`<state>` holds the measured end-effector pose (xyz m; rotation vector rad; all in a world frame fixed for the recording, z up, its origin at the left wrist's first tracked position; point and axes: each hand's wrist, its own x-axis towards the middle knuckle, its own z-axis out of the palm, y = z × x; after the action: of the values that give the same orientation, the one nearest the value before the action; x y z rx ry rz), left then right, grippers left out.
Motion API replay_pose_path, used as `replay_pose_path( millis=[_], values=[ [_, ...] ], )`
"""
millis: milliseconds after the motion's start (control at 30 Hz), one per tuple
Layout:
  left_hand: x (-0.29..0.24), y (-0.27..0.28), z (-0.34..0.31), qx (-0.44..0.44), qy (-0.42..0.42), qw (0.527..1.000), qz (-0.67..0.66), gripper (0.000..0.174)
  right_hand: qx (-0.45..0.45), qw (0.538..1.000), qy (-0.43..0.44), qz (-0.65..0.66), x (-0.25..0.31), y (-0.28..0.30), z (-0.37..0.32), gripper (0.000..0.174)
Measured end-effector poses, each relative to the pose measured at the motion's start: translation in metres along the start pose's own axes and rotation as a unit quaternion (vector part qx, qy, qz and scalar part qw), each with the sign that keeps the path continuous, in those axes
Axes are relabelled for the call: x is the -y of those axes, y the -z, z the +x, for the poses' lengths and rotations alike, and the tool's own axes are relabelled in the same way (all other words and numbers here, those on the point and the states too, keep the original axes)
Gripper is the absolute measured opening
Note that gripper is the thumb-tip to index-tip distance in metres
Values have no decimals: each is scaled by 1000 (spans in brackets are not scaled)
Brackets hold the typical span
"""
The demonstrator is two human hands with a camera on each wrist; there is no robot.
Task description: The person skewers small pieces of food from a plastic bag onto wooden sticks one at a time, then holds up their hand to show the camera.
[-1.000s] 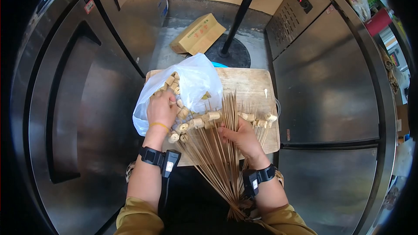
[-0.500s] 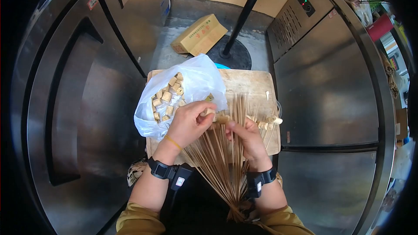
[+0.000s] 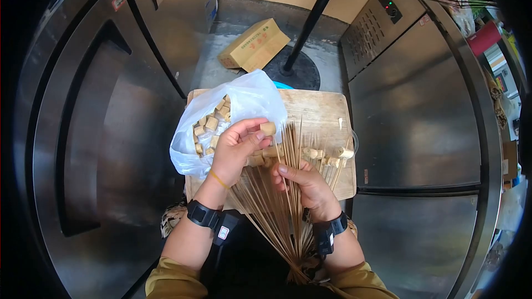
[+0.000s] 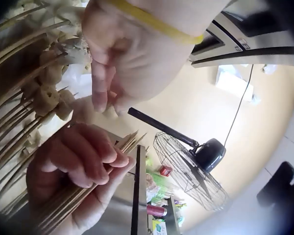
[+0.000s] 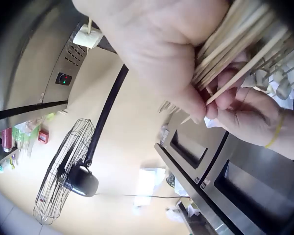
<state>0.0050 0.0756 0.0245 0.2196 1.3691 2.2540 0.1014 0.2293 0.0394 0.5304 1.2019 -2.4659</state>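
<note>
In thin white plastic bag, mouth open: many small tan cubes. Pinching single cube with left hand, fingers pressed on it, just above bag edge. Gripping fat bunch of thin wooden sticks with right hand, fingers curled tight round it. Under all: flat wooden board. Little room: shiny steel doors close on both sides.

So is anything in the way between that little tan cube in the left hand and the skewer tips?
Nothing visible is. The left hand pinches the small tan food cube right beside the pointed tips of the thin bamboo skewers, which the right hand grips as a bundle.
</note>
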Motion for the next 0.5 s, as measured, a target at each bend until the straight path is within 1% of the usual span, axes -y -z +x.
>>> replay_pose_path(
  millis=[100,300,400,500],
  values=[
    [-3,-2,-1,-19,-7,999,-34,29,15,1000,6,0,-3,-2,3,13],
    [-7,-4,-2,-28,-46,998,-33,28,22,999,24,-1,-7,-3,8,11],
    [-8,-4,-3,-15,-64,998,-13,27,17,1000,20,-13,-7,-2,9,11],
    [-11,-1,-5,-13,-67,997,46,27,11,1000,24,-15,-9,-1,11,11]
  ],
)
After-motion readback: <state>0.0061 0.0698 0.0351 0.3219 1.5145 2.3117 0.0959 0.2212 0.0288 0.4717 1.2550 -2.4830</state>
